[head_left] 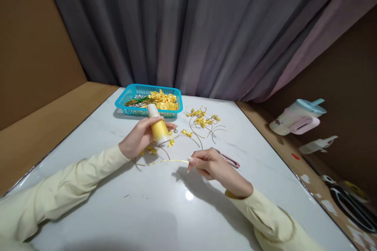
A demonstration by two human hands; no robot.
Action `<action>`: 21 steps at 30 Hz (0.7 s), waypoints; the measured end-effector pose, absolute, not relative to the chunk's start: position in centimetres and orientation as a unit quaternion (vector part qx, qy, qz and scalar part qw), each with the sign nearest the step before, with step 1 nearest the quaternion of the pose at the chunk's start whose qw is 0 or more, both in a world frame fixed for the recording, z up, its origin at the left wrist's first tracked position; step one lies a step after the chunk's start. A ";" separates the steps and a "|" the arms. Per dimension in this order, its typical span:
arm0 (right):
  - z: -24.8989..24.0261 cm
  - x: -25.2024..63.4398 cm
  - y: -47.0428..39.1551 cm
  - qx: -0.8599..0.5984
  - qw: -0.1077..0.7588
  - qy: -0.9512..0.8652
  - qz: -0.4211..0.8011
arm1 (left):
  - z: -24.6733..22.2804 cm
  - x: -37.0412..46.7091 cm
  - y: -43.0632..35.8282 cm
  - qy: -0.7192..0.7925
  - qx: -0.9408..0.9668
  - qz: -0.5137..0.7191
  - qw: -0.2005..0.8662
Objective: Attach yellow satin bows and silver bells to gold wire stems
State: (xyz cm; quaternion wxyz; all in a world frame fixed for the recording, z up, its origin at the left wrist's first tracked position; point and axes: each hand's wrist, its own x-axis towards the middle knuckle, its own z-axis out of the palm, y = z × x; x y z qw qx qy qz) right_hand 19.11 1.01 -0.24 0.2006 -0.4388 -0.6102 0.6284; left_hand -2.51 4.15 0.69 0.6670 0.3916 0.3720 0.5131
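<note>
My left hand [141, 135] is wrapped round a small yellow-and-white bottle [160, 130], tilted, its narrow white end pointing up and away. In a pinch between thumb and fingertips, my right hand [209, 164] holds one end of a thin gold wire [167, 160], which reaches leftward above the white tabletop. Several yellow ribbon bows [186, 133] with wire stems lie behind and beneath the hands. A larger cluster of bows [202, 121] sits farther back on the right. Just beyond my right hand is a pink-handled cutter [229, 159], partly hidden by it.
A blue plastic basket [118, 104] with yellow bows and silvery pieces stands at the table's back. On the brown right-hand ledge are a lidded cup [291, 115], a small clear bottle [313, 147] and black-handled scissors [347, 206]. Grey curtains [176, 27] hang behind.
</note>
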 end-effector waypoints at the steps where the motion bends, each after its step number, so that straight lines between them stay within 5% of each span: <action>1: 0.1 19.7 1.3 -0.452 0.205 -0.616 0.612 | 1.0 -2.8 4.5 0.363 0.366 0.514 0.686; 8: 2.5 22.1 1.5 -0.443 0.133 -0.678 0.572 | 1.8 -4.2 5.8 0.354 0.379 0.585 0.623; 12: 4.4 23.8 0.8 -0.468 0.187 -0.669 0.546 | 1.4 -4.7 6.2 0.387 0.441 0.586 0.558; 17: 5.7 27.9 1.1 -0.576 0.278 -0.643 0.422 | 1.8 -5.3 6.6 0.380 0.402 0.557 0.620; 21: 5.4 30.2 0.2 -0.602 0.237 -0.673 0.359 | 2.2 -5.4 6.9 0.365 0.329 0.561 0.666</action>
